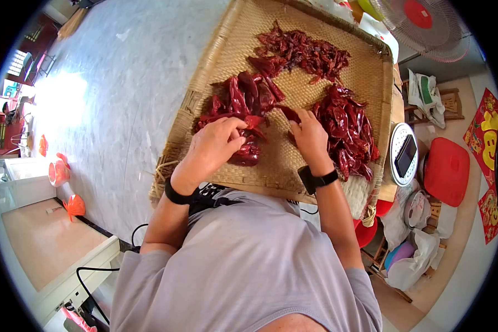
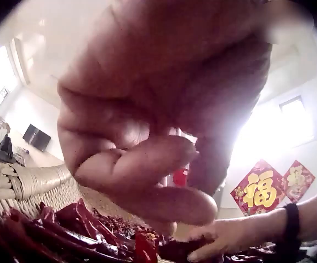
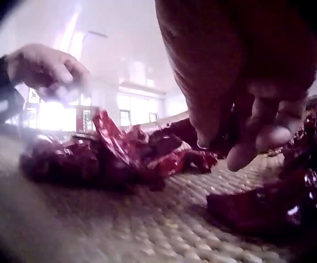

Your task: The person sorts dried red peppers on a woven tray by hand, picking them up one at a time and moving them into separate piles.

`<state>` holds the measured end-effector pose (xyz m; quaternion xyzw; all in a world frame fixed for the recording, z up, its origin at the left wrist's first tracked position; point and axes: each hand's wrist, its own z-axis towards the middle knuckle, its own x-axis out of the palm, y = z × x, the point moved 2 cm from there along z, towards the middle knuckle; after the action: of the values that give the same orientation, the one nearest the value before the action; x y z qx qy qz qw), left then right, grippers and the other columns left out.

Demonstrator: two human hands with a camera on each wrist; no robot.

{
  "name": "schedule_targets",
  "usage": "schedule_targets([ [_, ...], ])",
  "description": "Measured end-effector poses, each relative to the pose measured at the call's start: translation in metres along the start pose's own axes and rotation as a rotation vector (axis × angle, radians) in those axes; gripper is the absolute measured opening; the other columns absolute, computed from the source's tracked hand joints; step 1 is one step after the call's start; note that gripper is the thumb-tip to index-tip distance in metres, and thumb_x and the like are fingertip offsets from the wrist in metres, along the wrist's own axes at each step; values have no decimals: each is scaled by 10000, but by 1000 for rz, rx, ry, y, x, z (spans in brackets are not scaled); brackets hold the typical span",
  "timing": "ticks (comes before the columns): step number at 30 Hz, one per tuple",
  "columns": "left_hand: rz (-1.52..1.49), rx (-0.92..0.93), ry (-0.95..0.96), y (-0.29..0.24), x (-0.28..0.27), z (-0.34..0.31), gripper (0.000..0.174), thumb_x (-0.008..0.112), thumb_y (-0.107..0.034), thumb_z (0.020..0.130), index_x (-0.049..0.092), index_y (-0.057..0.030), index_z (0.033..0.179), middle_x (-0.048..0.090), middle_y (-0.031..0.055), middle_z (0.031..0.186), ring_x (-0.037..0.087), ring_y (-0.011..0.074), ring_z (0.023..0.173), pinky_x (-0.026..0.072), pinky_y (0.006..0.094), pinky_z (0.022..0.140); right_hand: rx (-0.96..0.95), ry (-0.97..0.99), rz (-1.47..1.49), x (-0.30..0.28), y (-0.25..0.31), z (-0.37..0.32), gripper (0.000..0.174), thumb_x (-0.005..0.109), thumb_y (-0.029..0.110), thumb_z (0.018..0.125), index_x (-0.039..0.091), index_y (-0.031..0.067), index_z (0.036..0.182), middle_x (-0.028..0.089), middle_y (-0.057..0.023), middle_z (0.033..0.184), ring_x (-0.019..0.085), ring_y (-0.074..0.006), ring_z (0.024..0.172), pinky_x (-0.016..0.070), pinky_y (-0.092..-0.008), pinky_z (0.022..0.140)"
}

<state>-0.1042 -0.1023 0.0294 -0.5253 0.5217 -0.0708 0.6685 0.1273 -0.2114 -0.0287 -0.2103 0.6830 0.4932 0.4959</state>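
Glossy dark red dried peppers lie in several piles on a woven tray (image 1: 285, 174). Over the left pile (image 1: 243, 97), my left hand (image 1: 213, 146) has its fingers loosely bent, and nothing shows clearly between them; a bright red pepper piece (image 1: 253, 122) is just beyond its fingertips. Between thumb and fingers, my right hand (image 1: 311, 141) pinches a dark red pepper (image 1: 286, 112) at the gap between the left and right piles. In the right wrist view, the right hand (image 3: 246, 82) hangs low over the weave, its palm side shadowed.
A pile of smaller, shrivelled peppers (image 1: 310, 50) lies at the tray's far side, another large pile (image 1: 346, 130) on the right. Beyond the right edge are a phone (image 1: 406, 155) on a white round lid, a red plastic lid (image 1: 447, 171) and a fan (image 1: 420, 22).
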Motion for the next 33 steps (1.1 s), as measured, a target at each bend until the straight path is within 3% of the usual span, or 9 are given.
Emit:
schedule_targets([
  [2,-89,-5,-1,-4,4,2,367,671,-165,916,602,-39,1254,657,69,829,618,167,733,499,319,691,-23,-74,213,-4,2,-10,406,672,201,939,563,39,1295,665,-183,1155,688,-318,953,541,-388,783],
  [7,-252,-19,-8,-9,22,13,457,654,-233,973,522,-11,1350,638,59,790,581,115,688,482,285,649,91,263,1075,-10,29,-42,373,656,156,988,536,10,1309,645,-29,1061,589,-95,936,503,-249,795],
  [8,-308,-25,-19,-11,26,14,409,632,-296,969,571,-7,1253,680,142,793,665,240,692,495,362,633,42,276,1119,-5,31,-48,366,646,147,994,531,16,1316,632,-24,1062,585,-89,932,505,-247,791],
  [10,-351,-60,24,-9,32,17,373,628,-297,972,594,0,1194,676,142,786,661,230,673,493,361,625,14,321,1208,-3,41,-60,336,616,124,1010,527,25,1319,600,-12,1068,577,-81,907,511,-246,774],
  [15,-249,-66,116,-11,31,19,300,665,-271,964,620,-2,1089,576,21,684,519,78,599,440,265,567,73,128,890,-1,19,-78,314,652,85,966,586,35,1269,619,-31,1038,582,-84,852,517,-257,746],
  [21,188,-31,165,-12,34,19,346,676,-318,925,553,2,879,519,162,624,514,273,549,402,416,552,196,-380,213,-22,-37,-114,356,716,7,858,629,64,1198,637,-98,1042,618,-189,784,516,-307,692],
  [22,194,-33,158,-13,36,20,360,675,-325,923,542,3,860,522,182,634,521,309,558,396,435,557,285,-347,143,-25,-44,-119,356,736,79,843,595,66,1170,633,-121,1042,631,-289,934,517,-405,793],
  [25,219,22,43,-10,45,22,357,669,-329,921,539,-1,867,595,203,691,584,375,630,432,468,590,482,-296,70,-28,-52,-130,388,764,135,827,577,73,1161,638,-122,1054,629,-303,970,513,-420,798],
  [33,426,-68,66,-9,55,22,367,664,-269,908,525,-54,1171,686,219,811,672,424,780,518,519,678,472,-335,29,-7,-78,-139,299,689,197,897,605,78,1157,675,-119,1059,657,-309,951,518,-407,800],
])
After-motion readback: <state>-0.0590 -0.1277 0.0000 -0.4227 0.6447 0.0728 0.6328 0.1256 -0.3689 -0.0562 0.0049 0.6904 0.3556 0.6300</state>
